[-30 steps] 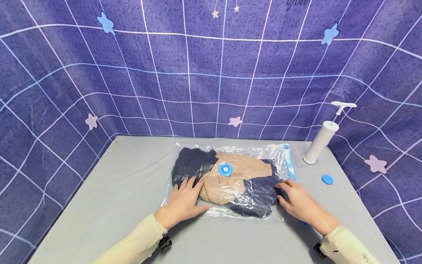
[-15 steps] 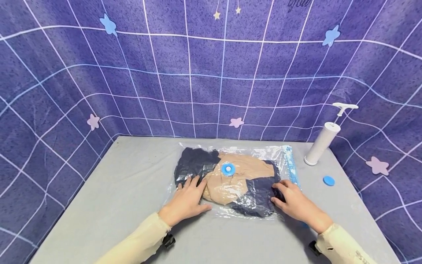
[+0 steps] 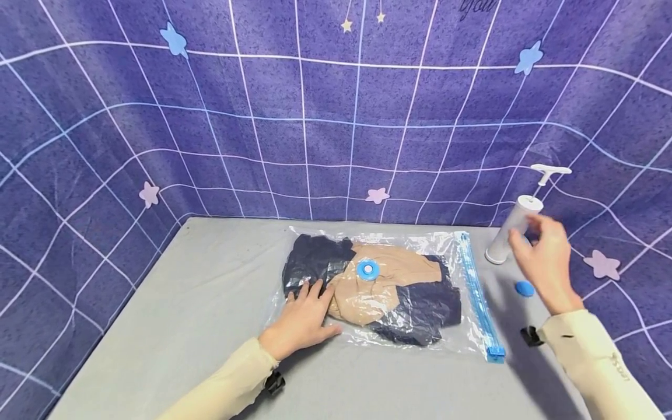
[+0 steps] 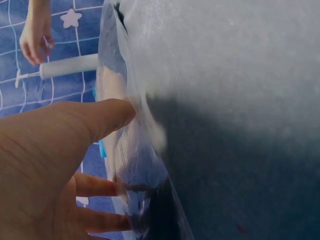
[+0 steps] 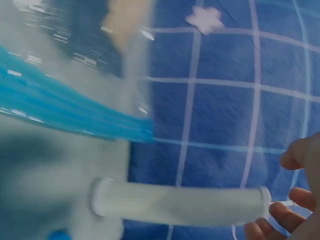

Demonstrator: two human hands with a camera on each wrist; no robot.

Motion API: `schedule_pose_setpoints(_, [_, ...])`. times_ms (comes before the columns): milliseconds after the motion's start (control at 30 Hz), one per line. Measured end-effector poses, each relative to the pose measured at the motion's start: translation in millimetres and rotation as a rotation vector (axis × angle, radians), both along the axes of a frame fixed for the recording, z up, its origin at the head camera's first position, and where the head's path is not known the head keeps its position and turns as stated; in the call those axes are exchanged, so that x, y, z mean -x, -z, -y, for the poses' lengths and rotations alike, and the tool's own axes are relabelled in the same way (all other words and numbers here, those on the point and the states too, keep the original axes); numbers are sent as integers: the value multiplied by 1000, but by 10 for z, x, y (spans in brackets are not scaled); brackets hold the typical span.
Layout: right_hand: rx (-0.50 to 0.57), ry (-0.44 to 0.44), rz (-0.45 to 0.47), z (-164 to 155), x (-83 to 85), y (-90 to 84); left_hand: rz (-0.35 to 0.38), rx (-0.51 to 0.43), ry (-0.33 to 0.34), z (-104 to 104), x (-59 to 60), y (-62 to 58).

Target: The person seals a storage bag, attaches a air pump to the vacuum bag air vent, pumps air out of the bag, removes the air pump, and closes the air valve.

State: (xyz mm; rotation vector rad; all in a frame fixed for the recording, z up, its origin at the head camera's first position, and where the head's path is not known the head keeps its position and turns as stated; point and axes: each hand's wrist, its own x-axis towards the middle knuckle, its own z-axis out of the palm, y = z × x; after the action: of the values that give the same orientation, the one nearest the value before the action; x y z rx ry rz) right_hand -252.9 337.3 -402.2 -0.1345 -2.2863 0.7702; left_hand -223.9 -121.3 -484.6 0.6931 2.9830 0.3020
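A clear vacuum storage bag [image 3: 462, 332] lies flat, with dark clothes [image 3: 425, 303] and a tan garment [image 3: 388, 262] inside. On its top is a blue round valve [image 3: 368, 270] with a white centre. My left hand [image 3: 304, 321] rests on the bag's near left part, fingers spread; in the left wrist view its thumb [image 4: 115, 115] touches the plastic. Beside a white hand pump [image 3: 503, 240] at the back right, my right hand [image 3: 548, 262] hovers holding nothing. The right wrist view shows its thumb and fingers apart around the top end of the pump barrel [image 5: 185, 202].
A blue zip strip [image 3: 478, 291] runs along the bag's right end, with a blue slider [image 3: 495, 353] at the near corner. A blue round cap [image 3: 524, 289] lies right of the bag. Purple gridded cloth [image 3: 325, 146] surrounds the grey table [image 3: 210, 280] at the back and sides.
My right hand has left the bag's right end and moved up and right to the pump. The zip slider it covered now shows. The left hand stays on the bag.
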Motion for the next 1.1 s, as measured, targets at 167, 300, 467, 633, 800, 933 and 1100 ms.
schedule_pose_setpoints(167, [250, 125, -61, -131, 155, -181, -10, -13, 3, 8, -18, -11])
schedule_pose_setpoints(300, [470, 123, -4, -223, 290, -137, -13, -22, 7, 22, -27, -15])
schedule_pose_setpoints(467, [605, 131, 39, -302, 465, 67, -25, -15, 12, 33, -27, -17])
schedule_pose_setpoints(633, [577, 120, 0, -339, 563, 253, -20, -11, 11, 41, -35, -3])
schedule_pose_setpoints(800, [532, 137, -19, -306, 579, 283, -16, -11, 9, 39, -38, 13])
schedule_pose_setpoints(933, [501, 142, -10, -159, 600, 233, -9, 2, -1, 53, -41, 21])
schedule_pose_setpoints(1100, [480, 106, -78, 64, 630, 134, 11, 2, 1, 56, -47, 25])
